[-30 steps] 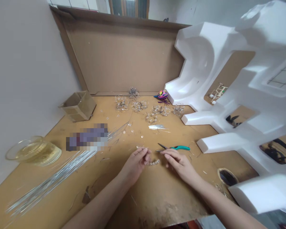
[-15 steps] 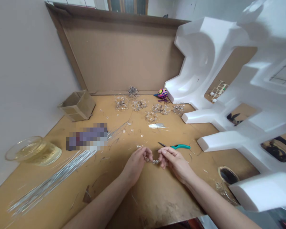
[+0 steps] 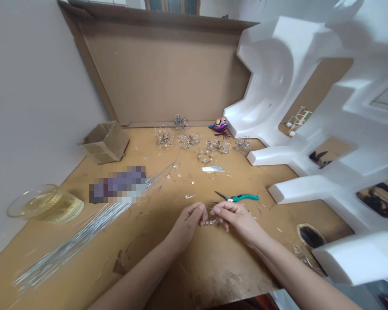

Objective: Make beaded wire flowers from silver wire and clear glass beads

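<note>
Between my hands, just above the tabletop, hangs a short string of clear beads (image 3: 211,222) on wire. My left hand (image 3: 191,219) pinches one end of it with thumb and forefinger. At the other end, the fingers of my right hand (image 3: 233,217) are closed on the wire, with thumb and forefinger together. Right behind my right hand lies a pair of pliers (image 3: 242,197) with green handles, jaws pointing left. A loose clear bead (image 3: 187,196) rests on the table beyond my left hand.
Bent wire-and-bead pieces (image 3: 189,140) stand at the back beside a colourful toy (image 3: 220,125). Long straight wires (image 3: 80,237), a glass of yellowish liquid (image 3: 47,204) and a cardboard box (image 3: 105,142) are on the left. White moulded foam (image 3: 294,189) borders the right, near a round hole (image 3: 310,236).
My hands have come a little closer together, and the bead string hangs slightly lower. More of the pliers now shows behind my right hand.
</note>
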{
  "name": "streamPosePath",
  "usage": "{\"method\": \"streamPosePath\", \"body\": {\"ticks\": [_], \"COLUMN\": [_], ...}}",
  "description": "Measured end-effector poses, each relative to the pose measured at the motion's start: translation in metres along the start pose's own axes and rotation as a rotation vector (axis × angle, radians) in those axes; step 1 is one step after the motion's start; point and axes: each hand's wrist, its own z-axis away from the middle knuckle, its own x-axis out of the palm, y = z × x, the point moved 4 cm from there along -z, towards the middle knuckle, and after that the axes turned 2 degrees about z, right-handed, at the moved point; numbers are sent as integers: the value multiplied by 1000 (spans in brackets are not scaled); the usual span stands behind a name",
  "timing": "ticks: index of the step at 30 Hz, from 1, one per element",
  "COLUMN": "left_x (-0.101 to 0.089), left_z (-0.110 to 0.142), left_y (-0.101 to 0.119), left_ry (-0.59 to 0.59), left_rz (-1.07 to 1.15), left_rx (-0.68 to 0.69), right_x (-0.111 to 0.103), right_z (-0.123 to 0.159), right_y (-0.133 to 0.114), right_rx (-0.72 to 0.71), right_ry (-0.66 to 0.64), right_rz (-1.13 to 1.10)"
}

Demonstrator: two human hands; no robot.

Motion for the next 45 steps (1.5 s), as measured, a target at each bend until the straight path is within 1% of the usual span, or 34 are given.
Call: {"method": "streamPosePath", "body": {"ticks": [3,6,10,18,22,25,27,31,36,39,45], "left_x": [1,2,3,1,2,4,6,7,5,5,3], "left_z": [1,2,2,2,4,7,8,9,9,10,9], "left_y": [5,8,6,4,4,3,2,5,12,16,18], "left_ry": [3,3,-8,-1,43,100,125,124,128,116,113], "left_rz": [-42,-52,-39,-121,-178,-203,-234,-347,-613,-702,-713], "left_rx": [4,-1,-22,-21,19,44,75,179,355,448,485], "right_x": [0,-1,-1,2,5,7,8,9,10,11,12], "right_z": [-1,-2,-2,1,3,3,2,2,5,7,8], "right_y": [1,2,1,2,-1,-2,-2,-2,-5,-6,-2], "right_rx": [32,35,37,2,-4,25,41,78,134,161,199], "right_ry": [2,-6,-19,16,36,53,48,6,-63,-91,-134], "right_rz": [1,-13,-29,8,54,14,-36,-134,-263,-301,-380]}}
